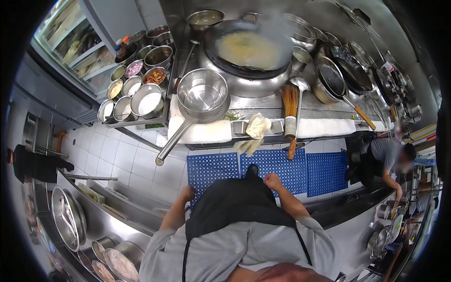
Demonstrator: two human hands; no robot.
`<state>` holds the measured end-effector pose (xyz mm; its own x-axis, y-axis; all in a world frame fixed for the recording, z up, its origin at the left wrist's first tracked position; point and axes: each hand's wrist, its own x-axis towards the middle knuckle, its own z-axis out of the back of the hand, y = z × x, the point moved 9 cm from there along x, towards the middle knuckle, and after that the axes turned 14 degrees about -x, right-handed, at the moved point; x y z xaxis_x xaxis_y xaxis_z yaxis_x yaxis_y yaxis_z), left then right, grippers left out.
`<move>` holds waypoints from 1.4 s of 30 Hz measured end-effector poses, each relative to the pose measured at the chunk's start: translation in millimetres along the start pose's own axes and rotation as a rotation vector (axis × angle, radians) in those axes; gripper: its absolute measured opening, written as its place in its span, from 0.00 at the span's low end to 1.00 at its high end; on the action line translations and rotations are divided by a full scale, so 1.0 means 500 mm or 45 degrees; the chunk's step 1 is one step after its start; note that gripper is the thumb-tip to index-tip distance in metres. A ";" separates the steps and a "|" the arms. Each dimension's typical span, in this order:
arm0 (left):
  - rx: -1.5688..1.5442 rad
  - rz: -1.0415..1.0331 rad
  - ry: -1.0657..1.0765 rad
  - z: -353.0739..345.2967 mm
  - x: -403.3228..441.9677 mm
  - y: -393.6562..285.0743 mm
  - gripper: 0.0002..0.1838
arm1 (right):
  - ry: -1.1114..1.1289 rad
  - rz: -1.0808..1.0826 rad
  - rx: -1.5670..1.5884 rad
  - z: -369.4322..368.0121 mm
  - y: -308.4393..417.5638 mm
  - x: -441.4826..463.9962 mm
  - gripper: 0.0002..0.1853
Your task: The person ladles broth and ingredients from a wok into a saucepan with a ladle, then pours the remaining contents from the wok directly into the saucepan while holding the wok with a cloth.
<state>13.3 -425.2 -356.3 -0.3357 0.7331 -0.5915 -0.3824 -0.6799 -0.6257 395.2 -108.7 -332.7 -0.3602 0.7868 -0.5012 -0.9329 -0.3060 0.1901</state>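
My left hand (pixel 188 193) hangs beside the black apron (pixel 230 199), its fingers curled in and no object showing in it. On the other side of the apron, my right hand (pixel 271 181) is closed in a loose fist, with nothing visible in it. Both hands are apart from the counter. Ahead, a wok (pixel 253 49) of steaming yellowish liquid sits on the range. A steel saucepan (pixel 203 91) stands at the counter's front left, its handle over the edge. A bamboo wok brush (pixel 290 110) and a ladle (pixel 301 83) lie to the right.
Steel containers of ingredients (pixel 145 101) crowd the left rack. A pale cloth (pixel 258 126) hangs at the counter edge. Blue perforated mats (pixel 277 164) cover the floor. Another person (pixel 383 157) bends at the right. Behind me are counters with large steel bowls (pixel 66 218).
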 end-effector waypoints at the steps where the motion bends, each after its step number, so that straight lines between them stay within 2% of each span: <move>1: 0.026 0.003 0.003 -0.003 0.002 0.003 0.11 | 0.018 0.035 0.001 0.000 0.003 -0.005 0.08; 3: 0.077 0.009 0.009 -0.013 0.012 0.010 0.11 | 0.053 0.108 0.001 0.001 0.011 -0.015 0.13; 6: 0.067 0.009 0.199 -0.050 0.022 0.033 0.10 | 0.081 0.093 -0.037 -0.005 0.005 -0.020 0.12; 9: 0.063 0.088 0.260 -0.057 0.012 0.029 0.10 | 0.081 0.174 -0.186 -0.015 0.012 -0.011 0.11; 12: 0.010 0.102 0.261 -0.057 0.012 0.026 0.11 | 0.016 0.181 -0.160 -0.011 0.012 -0.016 0.11; 15: 0.088 -0.006 0.268 -0.060 0.024 0.028 0.13 | 0.148 0.128 -0.055 -0.017 0.010 -0.024 0.11; 18: -0.176 0.268 0.212 -0.049 0.026 0.052 0.14 | 0.146 0.056 0.035 -0.015 0.007 -0.028 0.11; 21: 0.330 -0.654 0.196 -0.073 0.030 0.012 0.13 | 0.016 0.065 -0.037 0.002 0.014 -0.032 0.09; 24: -0.081 -0.372 0.136 -0.060 0.042 0.047 0.12 | 0.021 -0.013 0.059 0.000 0.000 -0.033 0.09; 27: -0.406 0.217 0.122 -0.027 -0.001 0.007 0.14 | 0.042 -0.017 0.118 0.013 -0.007 -0.039 0.11; 30: -0.389 0.152 0.117 -0.017 -0.012 -0.036 0.17 | -0.133 0.050 0.055 0.044 -0.016 -0.024 0.12; 33: -0.350 0.181 0.097 -0.010 -0.014 -0.054 0.17 | -0.001 -0.062 0.253 -0.024 -0.104 0.085 0.12; 36: -0.367 -0.112 0.197 -0.050 0.057 -0.050 0.17 | 0.062 -0.168 0.613 0.009 -0.151 0.171 0.17; 37: -0.471 0.004 0.266 -0.056 0.063 -0.070 0.16 | 0.029 -0.144 0.769 0.049 -0.144 0.173 0.16; 39: -0.685 0.243 0.398 -0.036 0.066 -0.170 0.15 | -0.034 -0.095 1.077 0.155 -0.103 0.142 0.14; 42: -0.466 -0.138 0.535 0.042 0.073 -0.444 0.10 | 0.172 -0.152 1.783 0.148 -0.119 0.224 0.13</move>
<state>68.1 -247.0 -228.2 0.0891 0.7805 -0.6188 -0.0473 -0.6172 -0.7854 410.2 37.2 -337.6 -0.3509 0.6888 -0.6344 -0.2170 0.5992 0.7706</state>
